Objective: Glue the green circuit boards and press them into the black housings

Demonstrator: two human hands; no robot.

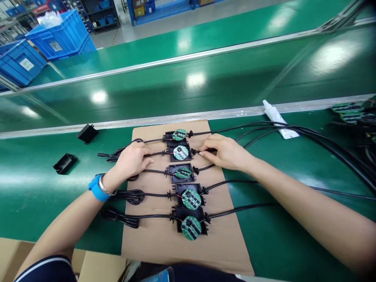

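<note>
Several black plastic boxes lie in a column on a brown cardboard sheet [164,250], each with a round green circuit board and a cable on either side. My right hand [227,152] pinches the right-hand black cable [199,151] close to the second box from the far end [190,156]. That box's circuit board [181,152] rests on top, tilted. Opposite, my left hand [132,159] is closed around the left-hand black cable [155,153] of the same box. Nearer me, another circuit board [191,199] overlaps its box. Coiled cable [135,196] lies below my left hand.
Two loose black box parts, one [87,134] behind the other [65,163], lie left on the green table. A white tube [279,119] rests at the right beside long cables [329,141]. More circuit boards [349,111] are piled far right. Blue crates [63,37] stand back left.
</note>
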